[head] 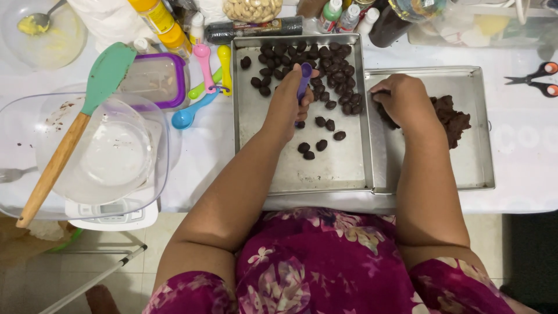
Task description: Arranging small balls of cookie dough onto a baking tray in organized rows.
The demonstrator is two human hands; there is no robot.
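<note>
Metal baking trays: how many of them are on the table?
2. The left tray holds small dark balls under the left hand. The right tray touches it and holds dark dough under the right hand. No others seem hidden.

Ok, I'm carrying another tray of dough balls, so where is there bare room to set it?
Little for a tray. The left tray is bare in front, below the dough balls; the right tray in front of the dough lump. Bare tablecloth lies below the scissors. The back edge and the bowl side are crowded.
</note>
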